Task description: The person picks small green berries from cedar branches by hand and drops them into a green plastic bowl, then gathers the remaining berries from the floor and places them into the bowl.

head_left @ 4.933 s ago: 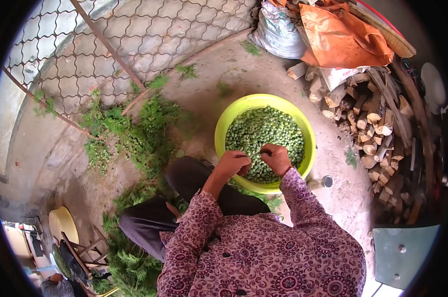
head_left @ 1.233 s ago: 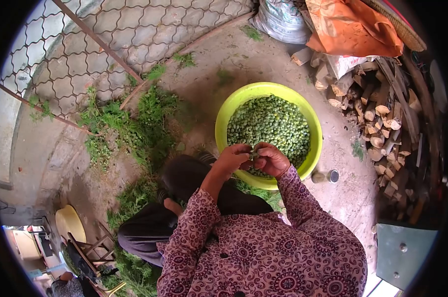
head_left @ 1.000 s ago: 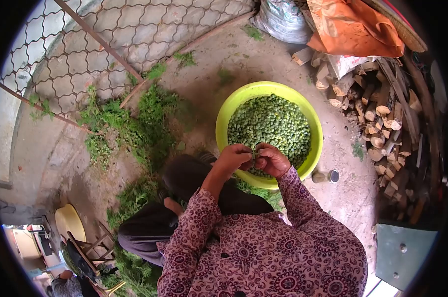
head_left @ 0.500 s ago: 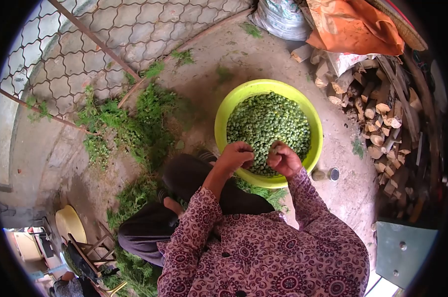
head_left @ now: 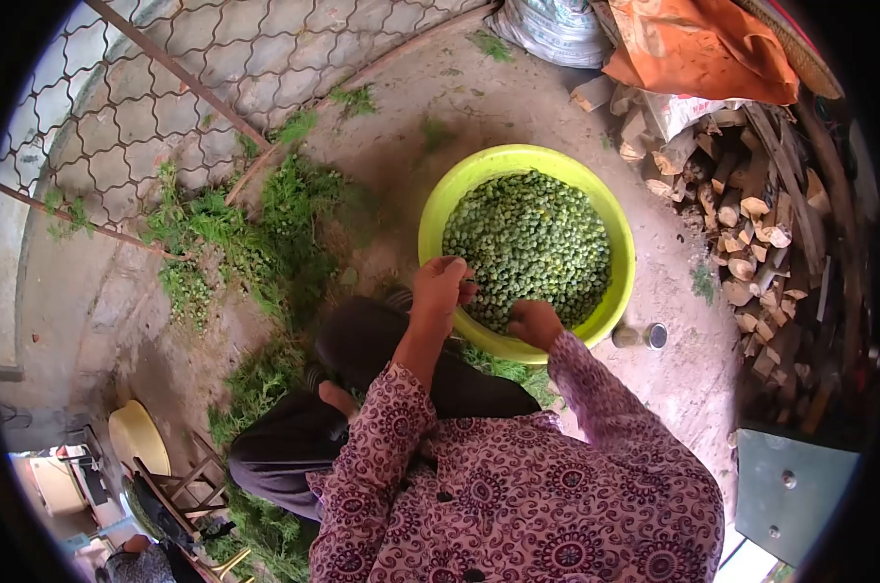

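Note:
A yellow-green basin (head_left: 623, 262) stands on the ground, holding a heap of small green pods or berries (head_left: 537, 238). Over its lower left rim is my left hand (head_left: 442, 289), fingers curled together; anything between them is too small to make out. My right hand (head_left: 535, 324) is closed low over the front part of the heap, its knuckles up and its fingertips hidden. The two hands are apart.
Green sprigs (head_left: 265, 233) lie left of the basin and beside my legs. A wire mesh panel (head_left: 197, 92) is at the upper left. Stacked firewood (head_left: 746, 238), an orange sack (head_left: 697, 49) and a jar (head_left: 656, 336) are on the right. A person's arm (head_left: 134, 544) shows at lower left.
My left hand has moved left and up toward the rim. My right hand has shifted down and left, turning knuckles up. The hands were both raised near the middle before.

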Motion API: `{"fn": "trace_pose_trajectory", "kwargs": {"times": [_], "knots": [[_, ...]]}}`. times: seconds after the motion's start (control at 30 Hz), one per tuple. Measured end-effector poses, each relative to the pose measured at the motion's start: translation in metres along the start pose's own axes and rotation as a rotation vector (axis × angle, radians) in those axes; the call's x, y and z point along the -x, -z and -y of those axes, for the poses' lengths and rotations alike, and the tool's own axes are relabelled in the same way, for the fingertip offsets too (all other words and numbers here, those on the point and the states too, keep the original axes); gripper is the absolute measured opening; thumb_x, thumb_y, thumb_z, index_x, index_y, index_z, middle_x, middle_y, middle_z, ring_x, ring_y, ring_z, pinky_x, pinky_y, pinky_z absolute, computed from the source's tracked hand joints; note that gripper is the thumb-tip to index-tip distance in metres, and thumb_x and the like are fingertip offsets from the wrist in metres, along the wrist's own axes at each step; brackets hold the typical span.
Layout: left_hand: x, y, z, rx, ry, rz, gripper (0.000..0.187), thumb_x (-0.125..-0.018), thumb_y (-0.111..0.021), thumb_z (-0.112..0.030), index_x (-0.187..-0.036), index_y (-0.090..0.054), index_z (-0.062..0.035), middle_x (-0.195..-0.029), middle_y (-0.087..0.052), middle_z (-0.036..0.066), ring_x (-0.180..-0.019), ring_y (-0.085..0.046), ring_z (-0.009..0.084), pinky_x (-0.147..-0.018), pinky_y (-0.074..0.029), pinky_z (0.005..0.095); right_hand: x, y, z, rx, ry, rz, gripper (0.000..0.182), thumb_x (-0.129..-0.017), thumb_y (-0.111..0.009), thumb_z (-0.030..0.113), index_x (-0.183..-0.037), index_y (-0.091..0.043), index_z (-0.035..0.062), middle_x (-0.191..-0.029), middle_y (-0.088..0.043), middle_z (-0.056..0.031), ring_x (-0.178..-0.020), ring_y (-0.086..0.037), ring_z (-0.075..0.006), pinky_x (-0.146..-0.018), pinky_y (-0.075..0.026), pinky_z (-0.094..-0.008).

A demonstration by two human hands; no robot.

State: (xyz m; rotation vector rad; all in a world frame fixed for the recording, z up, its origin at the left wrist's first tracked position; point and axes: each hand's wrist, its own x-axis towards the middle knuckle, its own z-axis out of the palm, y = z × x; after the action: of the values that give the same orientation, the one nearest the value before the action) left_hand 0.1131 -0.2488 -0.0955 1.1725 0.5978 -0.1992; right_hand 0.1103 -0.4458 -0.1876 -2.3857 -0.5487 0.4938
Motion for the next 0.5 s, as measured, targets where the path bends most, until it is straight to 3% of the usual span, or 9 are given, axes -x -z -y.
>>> {"fn": "trace_pose_trajectory", "kwargs": {"times": [0.13, 0.2, 0.3, 0.33, 0.37, 0.43, 0.5], "knots": [[0.000, 0.003, 0.001, 0.040, -0.019, -0.035, 0.019, -0.082, -0.053, -0.017, -0.093, -0.053, -0.0010, -0.079, -0.057, 0.006, -0.057, -0.056, 0.0134, -0.051, -0.044, 0.0256, -0.063, -0.023, -0.006, -0.087, -0.023, 0.008, 0.021, -0.066, -0.058, 0.021, -0.080, -0.060, 0.0044, -0.075, -0.061, -0.0145, -0.070, -0.060, -0.0288, -0.065, -0.048, -0.0376], [-0.001, 0.006, 0.001, 0.074, -0.032, -0.057, 0.021, -0.082, -0.053, -0.016, -0.094, -0.053, 0.0006, -0.079, -0.057, 0.007, -0.055, -0.055, 0.0131, -0.049, -0.043, 0.0251, -0.085, -0.037, -0.005, 0.064, -0.150, -0.013, 0.024, -0.068, -0.056, 0.020, -0.086, -0.058, 0.0034, -0.081, -0.061, -0.0158, -0.077, -0.058, -0.0317, -0.072, -0.046, -0.0402], [-0.003, 0.009, 0.001, 0.053, -0.013, -0.073, 0.018, -0.082, -0.054, -0.019, -0.091, -0.053, -0.0029, -0.080, -0.059, 0.006, -0.059, -0.056, 0.0138, -0.053, -0.044, 0.0260, -0.101, -0.060, -0.002, 0.186, -0.209, -0.122, 0.029, -0.069, -0.059, 0.021, -0.092, -0.056, 0.0048, -0.083, -0.060, -0.0166, -0.079, -0.058, -0.0331, -0.073, -0.046, -0.0419], [-0.001, 0.008, -0.001, 0.044, -0.017, -0.068, 0.018, -0.082, -0.054, -0.019, -0.091, -0.053, -0.0028, -0.080, -0.058, 0.006, -0.059, -0.056, 0.0138, -0.053, -0.044, 0.0262, -0.105, -0.053, 0.009, 0.193, -0.318, 0.049, 0.034, -0.070, -0.061, 0.025, -0.098, -0.055, 0.0085, -0.091, -0.059, -0.0145, -0.084, -0.057, -0.0326, -0.076, -0.043, -0.0424], [-0.001, 0.008, -0.002, 0.036, -0.022, -0.063, 0.019, -0.082, -0.054, -0.019, -0.091, -0.054, -0.0027, -0.081, -0.058, 0.006, -0.059, -0.056, 0.0138, -0.053, -0.044, 0.0264, -0.108, -0.055, 0.009, 0.191, -0.316, 0.055, 0.034, -0.070, -0.061, 0.025, -0.098, -0.055, 0.0085, -0.091, -0.059, -0.0145, -0.084, -0.057, -0.0326, -0.076, -0.043, -0.0424], [-0.002, 0.008, -0.002, 0.029, -0.021, -0.049, 0.019, -0.082, -0.054, -0.020, -0.091, -0.054, -0.0025, -0.081, -0.058, 0.006, -0.059, -0.056, 0.0137, -0.053, -0.044, 0.0266, -0.112, -0.061, 0.010, 0.286, -0.222, 0.033, 0.016, -0.079, -0.047, 0.014, -0.092, -0.053, 0.0081, -0.084, -0.059, -0.0167, -0.080, -0.058, -0.0333, -0.067, -0.045, -0.0432], [-0.002, 0.008, -0.002, 0.024, -0.018, -0.032, 0.020, -0.082, -0.054, -0.020, -0.092, -0.054, -0.0023, -0.082, -0.058, 0.005, -0.059, -0.056, 0.0136, -0.054, -0.044, 0.0267, -0.113, -0.065, 0.006, 0.334, -0.165, 0.044, 0.014, -0.080, -0.043, 0.013, -0.090, -0.052, 0.0086, -0.085, -0.058, -0.0162, -0.077, -0.058, -0.0322, -0.064, -0.046, -0.0423]]}}
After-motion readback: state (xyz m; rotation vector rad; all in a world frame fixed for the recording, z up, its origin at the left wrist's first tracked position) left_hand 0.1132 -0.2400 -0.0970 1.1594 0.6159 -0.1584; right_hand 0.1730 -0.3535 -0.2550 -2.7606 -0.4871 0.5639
